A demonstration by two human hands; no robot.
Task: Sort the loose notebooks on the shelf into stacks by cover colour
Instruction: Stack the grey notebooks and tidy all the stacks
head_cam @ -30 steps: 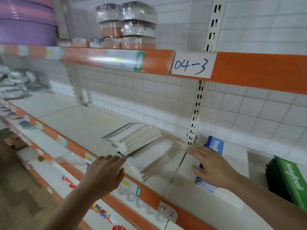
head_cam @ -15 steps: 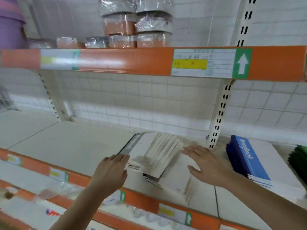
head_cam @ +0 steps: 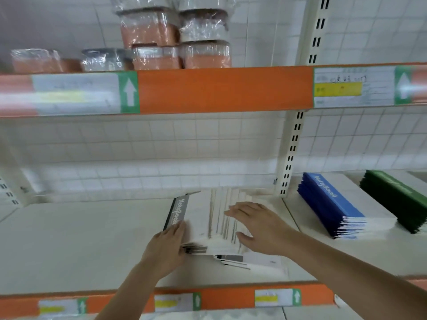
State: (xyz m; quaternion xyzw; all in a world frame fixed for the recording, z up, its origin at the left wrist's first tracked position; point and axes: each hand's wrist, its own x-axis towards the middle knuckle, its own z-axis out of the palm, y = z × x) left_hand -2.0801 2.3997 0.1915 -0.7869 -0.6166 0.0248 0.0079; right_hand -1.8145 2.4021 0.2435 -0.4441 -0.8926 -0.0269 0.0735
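Pressing left hand (head_cam: pixel 165 247) and right hand (head_cam: pixel 258 229), fingers straight, against grey pile (head_cam: pixel 208 218) mid-shelf (head_cam: pixel 76 245); lying right past the upright: blue stack (head_cam: pixel 332 209), green stack (head_cam: pixel 397 199).

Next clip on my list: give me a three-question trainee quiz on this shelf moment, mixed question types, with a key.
1. True or false: the right hand lies with straight fingers on top of the fanned grey notebooks.
2. Which stack sits farthest to the right on the shelf? A) blue notebooks B) green notebooks C) grey notebooks
3. Fill in: the left hand touches the ____ edge of the grey pile.

Key
1. True.
2. B; the blue stack stands between the shelf upright and the green stack.
3. Left, just below the grey spine strip printed NoteBook.
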